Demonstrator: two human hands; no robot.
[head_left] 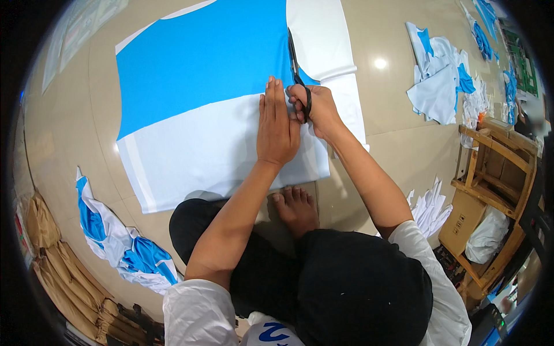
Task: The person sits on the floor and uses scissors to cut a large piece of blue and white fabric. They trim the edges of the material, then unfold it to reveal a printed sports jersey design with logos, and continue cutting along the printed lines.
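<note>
Head view: the right hand (317,106) partly hides the scissors (295,64) (black-handled).

Light is bright and fairly even over the cloth (202,69), which looks crisp. Right of the cloth, the glossy floor (386,101) throws back a small round glare. A soft shadow falls on the cloth, beside the left hand (279,130). Well right of the cloth, the stool (483,196) bows with lens distortion; the corners are black.
</note>
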